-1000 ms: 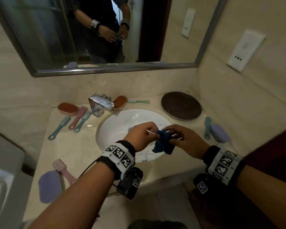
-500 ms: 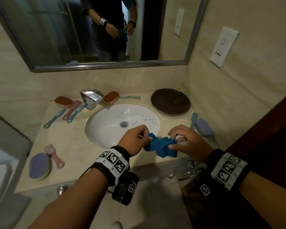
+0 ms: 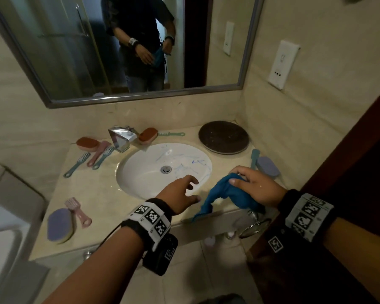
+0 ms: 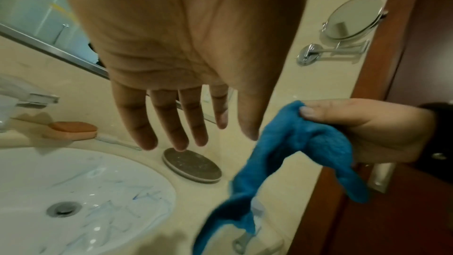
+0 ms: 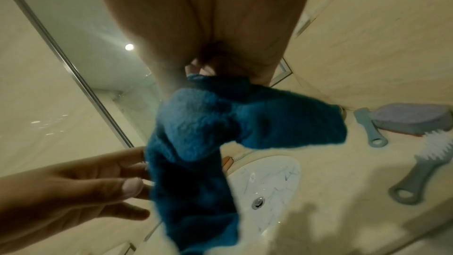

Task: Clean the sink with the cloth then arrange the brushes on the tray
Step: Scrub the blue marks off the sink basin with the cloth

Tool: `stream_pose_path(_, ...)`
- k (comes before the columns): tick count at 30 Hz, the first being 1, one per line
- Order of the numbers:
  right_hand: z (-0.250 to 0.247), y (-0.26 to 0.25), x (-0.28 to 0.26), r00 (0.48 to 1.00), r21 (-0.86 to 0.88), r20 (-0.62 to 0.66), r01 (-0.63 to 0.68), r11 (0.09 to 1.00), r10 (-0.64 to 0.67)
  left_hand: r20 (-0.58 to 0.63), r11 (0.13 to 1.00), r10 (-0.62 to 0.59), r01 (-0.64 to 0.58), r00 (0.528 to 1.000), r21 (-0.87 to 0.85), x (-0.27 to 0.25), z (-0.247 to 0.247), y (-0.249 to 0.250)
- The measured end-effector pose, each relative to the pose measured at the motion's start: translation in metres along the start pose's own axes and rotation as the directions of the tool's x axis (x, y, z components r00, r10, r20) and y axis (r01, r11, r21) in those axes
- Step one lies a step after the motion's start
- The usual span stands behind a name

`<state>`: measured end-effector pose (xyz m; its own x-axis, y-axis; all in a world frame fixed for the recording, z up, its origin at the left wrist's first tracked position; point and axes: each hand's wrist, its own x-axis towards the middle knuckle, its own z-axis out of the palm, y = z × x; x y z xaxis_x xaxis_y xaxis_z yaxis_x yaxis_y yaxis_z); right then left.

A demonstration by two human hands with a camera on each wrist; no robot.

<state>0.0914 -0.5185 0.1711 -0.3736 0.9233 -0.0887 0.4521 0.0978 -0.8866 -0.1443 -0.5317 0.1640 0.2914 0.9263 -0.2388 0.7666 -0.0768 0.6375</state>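
Note:
A blue cloth (image 3: 225, 194) hangs from my right hand (image 3: 253, 186), which grips its upper end above the counter's front edge, right of the white sink (image 3: 140, 172). Blue marks streak the basin. My left hand (image 3: 182, 194) is open beside the cloth with fingers spread, holding nothing; the left wrist view shows its fingers (image 4: 171, 123) straight. The dark round tray (image 3: 223, 137) sits at the back right. Brushes lie around: teal and pink ones (image 3: 90, 157) at back left, a pink brush (image 3: 78, 209) and a purple scrubber (image 3: 59, 224) at front left, a purple scrubber (image 3: 268, 166) at right.
A chrome faucet (image 3: 122, 138) stands behind the sink, with orange scrubbers (image 3: 87, 144) on either side of it. A mirror (image 3: 140, 47) covers the back wall. A socket plate (image 3: 283, 64) is on the right wall, and a dark wooden door frame (image 3: 338, 172) bounds the right.
My left hand has let go of the cloth and opened; the cloth now hangs from my right hand alone. Both hands have shifted right, toward the counter's front edge.

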Motion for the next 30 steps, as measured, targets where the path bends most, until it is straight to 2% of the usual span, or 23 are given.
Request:
stream_pose_path(4, 0.011, -0.020, 0.013, 1.000, 0.075, 0.029, -0.011, 0.997, 0.009, 0.050, 0.990, 0.087, -0.081, 0.995, -0.116, -0.002, -0.002, 0.013)
stream_pose_path(8, 0.019, -0.036, 0.017, 0.997, 0.274, 0.049, -0.076, 0.959, 0.065, -0.040, 0.967, 0.161, -0.165, 0.986, -0.196, 0.003, -0.003, 0.009)
stream_pose_path(13, 0.024, -0.041, 0.013, 0.992, 0.367, 0.023, -0.123, 0.922, 0.123, -0.065, 0.941, 0.188, -0.199, 0.980, -0.273, 0.001, -0.010, -0.003)
stream_pose_path(15, 0.023, -0.043, 0.010, 0.993, 0.294, 0.010, -0.114, 0.949, 0.116, -0.040, 0.940, 0.178, -0.182, 0.983, -0.289, 0.001, -0.015, -0.006)
stream_pose_path(17, 0.019, -0.042, 0.011, 0.998, 0.042, 0.038, -0.056, 0.998, 0.055, -0.049, 0.928, 0.180, -0.186, 0.982, -0.323, 0.000, -0.021, -0.008)
stream_pose_path(19, 0.018, -0.039, 0.013, 0.999, -0.235, 0.051, 0.027, 0.972, -0.015, -0.069, 0.922, 0.190, -0.202, 0.979, -0.330, 0.001, -0.024, -0.009)
stream_pose_path(21, 0.022, -0.032, 0.017, 0.998, -0.404, 0.011, 0.062, 0.913, -0.063, -0.055, 0.923, 0.196, -0.204, 0.979, -0.325, 0.001, -0.028, -0.008)
stream_pose_path(25, 0.033, -0.023, 0.023, 0.994, -0.492, -0.102, -0.017, 0.870, -0.038, -0.001, 0.933, 0.181, -0.172, 0.984, -0.316, -0.003, -0.033, -0.013)
stream_pose_path(27, 0.035, -0.026, 0.024, 0.994, -0.529, -0.106, -0.043, 0.848, -0.016, 0.017, 0.939, 0.182, -0.169, 0.983, -0.299, -0.005, -0.034, -0.020)
stream_pose_path(28, 0.036, -0.029, 0.025, 0.997, -0.474, -0.072, -0.035, 0.880, 0.001, 0.011, 0.940, 0.182, -0.171, 0.983, -0.294, -0.006, -0.034, -0.024)
stream_pose_path(30, 0.041, -0.036, 0.026, 0.999, -0.217, 0.028, -0.029, 0.976, 0.036, -0.032, 0.952, 0.190, -0.192, 0.981, -0.240, -0.004, -0.031, -0.033)
